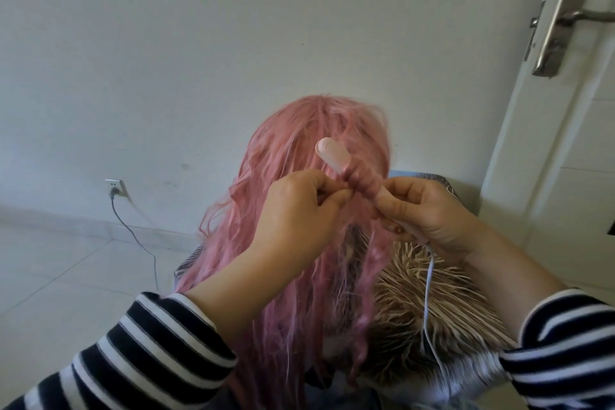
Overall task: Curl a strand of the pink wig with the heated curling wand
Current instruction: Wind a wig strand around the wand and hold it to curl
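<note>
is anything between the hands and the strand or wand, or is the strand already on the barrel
Nothing visible is in the way. The strand is already coiled around the curling wand. The left hand pinches the strand's end beside the barrel, and the right hand has its grip on the wand's handle.

— Where is everything?
— A long pink wig (299, 176) hangs centre. A pale pink curling wand (336, 156) lies across it, between the left hand (299, 210) and right hand (429, 213).
— Behind?
— A white wall socket (116, 188) left, a white door (565, 110) right.
</note>
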Motion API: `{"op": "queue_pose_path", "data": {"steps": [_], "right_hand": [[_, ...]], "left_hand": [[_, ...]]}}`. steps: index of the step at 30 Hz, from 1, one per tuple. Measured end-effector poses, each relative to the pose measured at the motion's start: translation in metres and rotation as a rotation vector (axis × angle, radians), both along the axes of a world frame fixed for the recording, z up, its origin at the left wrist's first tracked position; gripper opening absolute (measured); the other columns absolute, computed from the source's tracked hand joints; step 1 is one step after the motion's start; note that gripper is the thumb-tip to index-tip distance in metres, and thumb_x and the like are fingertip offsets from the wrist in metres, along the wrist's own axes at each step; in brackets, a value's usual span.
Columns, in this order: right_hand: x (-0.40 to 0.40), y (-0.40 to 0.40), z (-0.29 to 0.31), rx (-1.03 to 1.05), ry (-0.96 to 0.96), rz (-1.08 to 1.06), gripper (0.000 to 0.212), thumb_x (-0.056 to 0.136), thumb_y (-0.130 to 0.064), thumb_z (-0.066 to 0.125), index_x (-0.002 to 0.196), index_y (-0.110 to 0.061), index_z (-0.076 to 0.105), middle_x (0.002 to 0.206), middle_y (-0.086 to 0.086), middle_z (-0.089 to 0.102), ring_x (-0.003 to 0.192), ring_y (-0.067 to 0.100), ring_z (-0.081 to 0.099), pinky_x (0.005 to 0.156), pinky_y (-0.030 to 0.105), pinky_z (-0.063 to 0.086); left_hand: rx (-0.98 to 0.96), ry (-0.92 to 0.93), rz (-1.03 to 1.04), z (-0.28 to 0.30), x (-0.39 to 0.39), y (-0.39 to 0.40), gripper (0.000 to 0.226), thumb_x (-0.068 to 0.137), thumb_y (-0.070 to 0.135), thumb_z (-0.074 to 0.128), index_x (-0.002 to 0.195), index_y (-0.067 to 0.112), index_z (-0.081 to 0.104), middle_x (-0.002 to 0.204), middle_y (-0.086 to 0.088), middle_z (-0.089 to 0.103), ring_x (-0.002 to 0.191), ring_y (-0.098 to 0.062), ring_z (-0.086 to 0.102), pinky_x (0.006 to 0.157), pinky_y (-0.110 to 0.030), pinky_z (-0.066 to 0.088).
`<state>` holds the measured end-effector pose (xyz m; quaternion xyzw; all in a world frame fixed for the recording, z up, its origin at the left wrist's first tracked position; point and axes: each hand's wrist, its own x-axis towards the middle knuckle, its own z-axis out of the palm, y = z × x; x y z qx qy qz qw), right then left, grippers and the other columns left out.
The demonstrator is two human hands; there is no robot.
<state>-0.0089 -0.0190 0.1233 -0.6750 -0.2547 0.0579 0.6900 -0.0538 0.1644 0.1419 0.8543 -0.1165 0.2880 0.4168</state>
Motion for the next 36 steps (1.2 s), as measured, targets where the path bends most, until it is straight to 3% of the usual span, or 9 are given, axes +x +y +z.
{"op": "queue_pose_path", "data": {"steps": [3,9,14,18,20,23,29,36], "right_hand": [[-0.001,0.001,0.000,-0.018,-0.020,-0.005,0.056,0.048,-0.050,0.085,0.084,-0.011,0.067,0.069,0.005,0.064,0.049,0.011,0.046,0.041,0.019,0.035],[0.001,-0.002,-0.002,-0.037,-0.032,-0.049,0.051,0.049,-0.053,0.083,0.082,-0.017,0.070,0.066,0.002,0.065,0.045,0.008,0.046,0.039,0.018,0.038],[0.000,-0.003,-0.001,-0.068,-0.068,-0.077,0.041,0.059,-0.048,0.080,0.082,-0.016,0.070,0.067,0.005,0.064,0.044,0.009,0.045,0.039,0.020,0.037],[-0.005,-0.001,0.002,-0.111,-0.093,-0.133,0.018,0.074,-0.025,0.069,0.082,-0.009,0.068,0.059,0.000,0.063,0.042,0.007,0.046,0.040,0.018,0.037],[-0.008,0.000,0.004,-0.137,-0.099,-0.152,0.014,0.076,-0.021,0.066,0.082,-0.009,0.067,0.054,-0.005,0.062,0.042,0.006,0.045,0.041,0.017,0.036],[-0.009,0.000,0.005,-0.153,-0.101,-0.164,0.015,0.074,-0.020,0.067,0.084,-0.009,0.067,0.052,-0.007,0.062,0.042,0.005,0.044,0.042,0.017,0.036],[-0.008,0.000,0.007,-0.206,-0.131,-0.174,0.006,0.080,-0.010,0.065,0.085,-0.010,0.065,0.046,-0.009,0.060,0.042,0.001,0.046,0.044,0.014,0.038],[-0.007,0.001,0.009,-0.199,-0.133,-0.167,0.036,0.067,-0.020,0.067,0.099,-0.003,0.065,0.046,-0.008,0.062,0.042,0.000,0.049,0.044,0.014,0.038]], "left_hand": [[0.100,-0.007,-0.003,0.003,-0.003,0.005,0.008,0.082,0.024,0.067,0.079,0.018,0.070,0.062,0.015,0.057,0.060,-0.005,0.056,0.060,-0.025,0.049],[0.357,-0.155,0.023,0.012,-0.004,0.018,0.016,0.087,0.017,0.058,0.093,0.016,0.074,0.083,0.001,0.066,0.078,-0.018,0.060,0.073,-0.035,0.050],[0.381,-0.249,-0.030,0.018,-0.006,0.026,0.018,0.087,0.016,0.060,0.097,0.016,0.075,0.085,-0.001,0.071,0.078,-0.017,0.064,0.071,-0.030,0.051],[0.328,-0.292,-0.077,0.027,-0.006,0.030,0.012,0.079,0.017,0.069,0.088,0.017,0.077,0.078,0.003,0.073,0.073,-0.007,0.063,0.070,-0.026,0.050],[0.343,-0.313,-0.107,0.036,-0.006,0.030,0.011,0.076,0.018,0.071,0.085,0.016,0.077,0.075,0.007,0.071,0.080,-0.005,0.060,0.067,-0.020,0.047],[0.355,-0.254,-0.147,0.056,-0.005,0.030,0.011,0.074,0.017,0.074,0.085,0.016,0.077,0.073,0.013,0.066,0.086,0.003,0.060,0.074,-0.011,0.047],[0.422,-0.054,-0.239,0.093,0.011,0.025,0.014,0.065,0.020,0.082,0.078,0.020,0.076,0.072,0.013,0.072,0.073,0.006,0.065,0.068,-0.006,0.049],[0.433,0.213,-0.274,0.108,0.035,0.025,0.018,0.060,0.031,0.083,0.076,0.023,0.077,0.074,0.010,0.075,0.078,-0.002,0.069,0.083,-0.023,0.053]]}}
